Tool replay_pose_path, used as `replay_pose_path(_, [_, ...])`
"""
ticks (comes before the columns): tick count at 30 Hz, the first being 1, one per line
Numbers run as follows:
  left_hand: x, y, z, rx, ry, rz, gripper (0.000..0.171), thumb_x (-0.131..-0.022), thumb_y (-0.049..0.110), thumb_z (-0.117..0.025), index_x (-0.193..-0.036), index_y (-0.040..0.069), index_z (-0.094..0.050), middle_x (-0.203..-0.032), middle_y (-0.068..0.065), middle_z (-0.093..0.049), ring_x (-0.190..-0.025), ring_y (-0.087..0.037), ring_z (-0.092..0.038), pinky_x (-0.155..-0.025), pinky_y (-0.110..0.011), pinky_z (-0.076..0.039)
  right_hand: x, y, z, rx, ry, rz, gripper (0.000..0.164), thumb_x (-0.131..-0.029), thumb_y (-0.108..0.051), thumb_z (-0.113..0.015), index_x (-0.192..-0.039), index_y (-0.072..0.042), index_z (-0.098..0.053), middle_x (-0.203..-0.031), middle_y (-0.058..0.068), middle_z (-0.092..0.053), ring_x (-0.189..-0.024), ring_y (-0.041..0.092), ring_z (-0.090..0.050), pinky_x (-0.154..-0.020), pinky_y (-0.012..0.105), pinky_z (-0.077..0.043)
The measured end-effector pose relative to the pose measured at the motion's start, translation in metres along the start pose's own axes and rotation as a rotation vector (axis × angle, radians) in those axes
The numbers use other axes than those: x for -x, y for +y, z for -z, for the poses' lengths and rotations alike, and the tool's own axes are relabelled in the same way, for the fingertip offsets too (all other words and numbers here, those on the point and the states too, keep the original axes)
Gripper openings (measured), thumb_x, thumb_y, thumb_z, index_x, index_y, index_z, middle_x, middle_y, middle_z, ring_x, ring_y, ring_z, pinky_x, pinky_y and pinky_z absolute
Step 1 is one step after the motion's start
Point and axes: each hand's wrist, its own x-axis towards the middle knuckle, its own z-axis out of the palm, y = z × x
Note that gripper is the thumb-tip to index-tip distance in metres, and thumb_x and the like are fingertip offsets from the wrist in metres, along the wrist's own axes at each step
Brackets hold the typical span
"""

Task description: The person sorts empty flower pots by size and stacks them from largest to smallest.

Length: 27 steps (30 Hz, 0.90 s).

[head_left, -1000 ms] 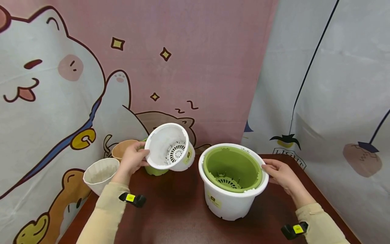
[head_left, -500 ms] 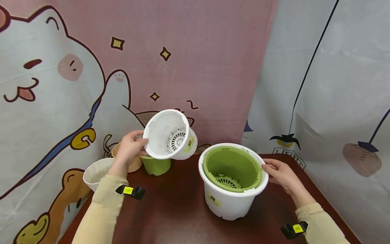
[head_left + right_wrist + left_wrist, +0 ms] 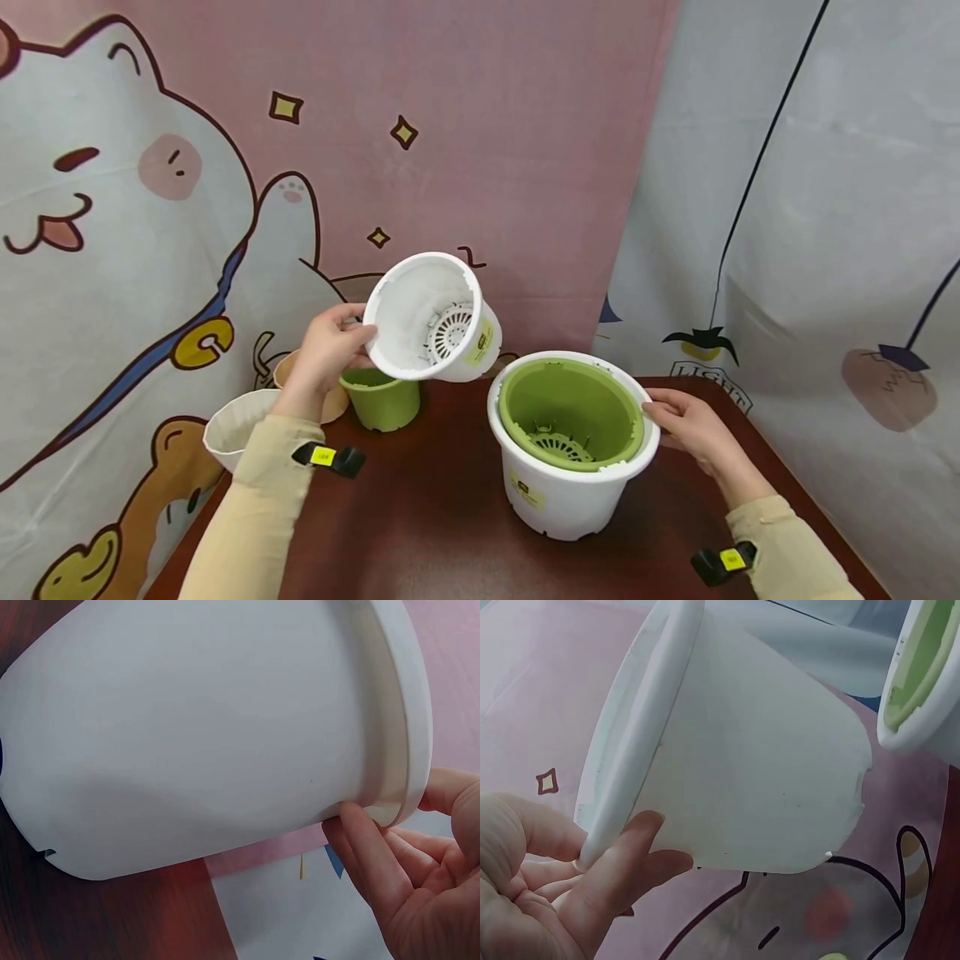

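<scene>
My left hand (image 3: 330, 354) pinches the rim of a smaller white flowerpot (image 3: 433, 317), thumb inside and fingers under the lip. This pot hangs in the air, tilted so its slotted bottom shows, with a yellow label on its side. In the left wrist view, fingertips (image 3: 649, 825) press on the pot's outer wall below the rim. My right hand (image 3: 690, 429) grips the right rim of a large white flowerpot (image 3: 562, 500), which stands upright on the table. A green flowerpot (image 3: 573, 400) with a slotted bottom sits inside it.
On the left of the dark red table (image 3: 420, 517) stand a small green pot (image 3: 382, 404), an orange-tan pot (image 3: 335, 406) and a fluted white pot (image 3: 232, 425). A printed cloth (image 3: 487, 125) hangs behind the table and along its sides.
My left hand has lifted the smaller white pot higher and brought it slightly right, uncovering more of the small green pot. The right hand and the nested pots have stayed in place.
</scene>
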Motion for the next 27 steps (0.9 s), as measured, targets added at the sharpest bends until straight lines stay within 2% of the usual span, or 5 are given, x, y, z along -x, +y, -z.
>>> replay_pose_path(10, [-0.002, 0.018, -0.018, 0.022, -0.072, -0.015, 0.04, -0.089, 0.003, -0.054, -0.127, -0.004, -0.048, -0.107, -0.031, -0.058, -0.066, -0.022, -0.066, -0.062, -0.04, -0.055, -0.001, -0.001, -0.001, -0.023, -0.006, 0.005, 0.057, -0.092, -0.032, -0.057, -0.133, 0.005, -0.041, -0.121, 0.028, -0.053, -0.092, 0.021, -0.063, -0.074, 0.038, -0.053])
replay_pose_path(19, [-0.001, 0.032, -0.031, 0.014, -0.096, -0.032, 0.036, -0.089, 0.004, -0.056, -0.124, -0.001, -0.052, -0.105, -0.026, -0.061, -0.065, -0.024, -0.066, -0.06, -0.04, -0.055, -0.001, -0.003, -0.002, -0.01, -0.008, -0.003, 0.058, -0.093, -0.032, -0.056, -0.134, 0.006, -0.039, -0.123, 0.029, -0.051, -0.094, 0.024, -0.062, -0.074, 0.039, -0.053])
replay_pose_path(27, [0.002, 0.045, -0.052, 0.026, -0.148, -0.061, 0.034, -0.088, 0.004, -0.056, -0.122, 0.001, -0.053, -0.102, -0.026, -0.061, -0.065, -0.024, -0.066, -0.057, -0.039, -0.055, 0.0, -0.002, 0.0, -0.002, -0.004, -0.006, 0.058, -0.092, -0.032, -0.056, -0.134, 0.005, -0.04, -0.123, 0.029, -0.051, -0.095, 0.025, -0.062, -0.074, 0.039, -0.053])
